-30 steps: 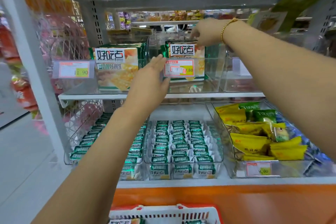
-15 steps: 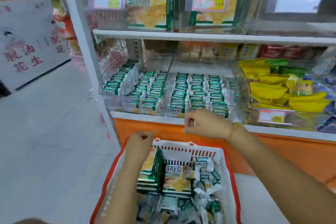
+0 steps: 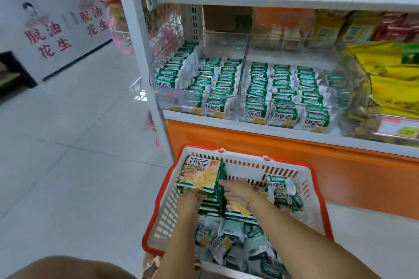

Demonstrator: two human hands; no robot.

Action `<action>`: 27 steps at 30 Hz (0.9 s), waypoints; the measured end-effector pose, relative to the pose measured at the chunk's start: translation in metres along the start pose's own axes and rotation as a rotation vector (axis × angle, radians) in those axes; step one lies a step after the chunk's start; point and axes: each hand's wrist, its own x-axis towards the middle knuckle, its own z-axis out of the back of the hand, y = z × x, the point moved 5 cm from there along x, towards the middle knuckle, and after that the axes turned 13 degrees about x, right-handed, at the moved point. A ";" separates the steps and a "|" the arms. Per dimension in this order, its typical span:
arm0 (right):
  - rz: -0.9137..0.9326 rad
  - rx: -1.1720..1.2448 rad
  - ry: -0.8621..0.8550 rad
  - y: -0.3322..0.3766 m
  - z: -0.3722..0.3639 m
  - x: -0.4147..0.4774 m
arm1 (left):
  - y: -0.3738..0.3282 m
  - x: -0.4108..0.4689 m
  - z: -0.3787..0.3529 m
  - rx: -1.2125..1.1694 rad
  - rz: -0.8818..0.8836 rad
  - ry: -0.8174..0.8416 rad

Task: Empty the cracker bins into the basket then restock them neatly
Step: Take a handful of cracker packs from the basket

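A white shopping basket point(image 3: 315, 206) with a red rim is seen on the floor, just in front of the orange base point(image 3: 340, 165) of a shop shelf. Both bare hands are lowered into it. The near edge of a large cracker pack point(image 3: 199, 174), the top one of a stack at the basket's far left, is gripped by the left hand point(image 3: 190, 198), its fingers curled beneath. The pack's right edge is touched by the fingertips of the right hand point(image 3: 235, 190), on whose wrist a gold bracelet point(image 3: 249, 199) is worn; whether it is grasped there cannot be told. Loose small cracker packets point(image 3: 238, 249) are heaped in the basket's near half. On the shelf above, two clear bins point(image 3: 224, 45) are set side by side, filled with tidy rows of green-and-white packets point(image 3: 281, 88). Yellow snack bags point(image 3: 390, 79) are seen to their right.
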 end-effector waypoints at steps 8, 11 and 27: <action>-0.124 0.113 0.013 0.013 -0.035 0.016 | 0.031 0.027 0.008 -0.177 0.145 -0.026; -0.105 0.080 0.032 0.027 -0.041 0.019 | 0.040 0.029 0.001 -0.249 0.200 0.025; 0.024 0.251 0.199 0.048 0.054 -0.031 | 0.035 0.040 -0.024 -0.422 0.274 0.099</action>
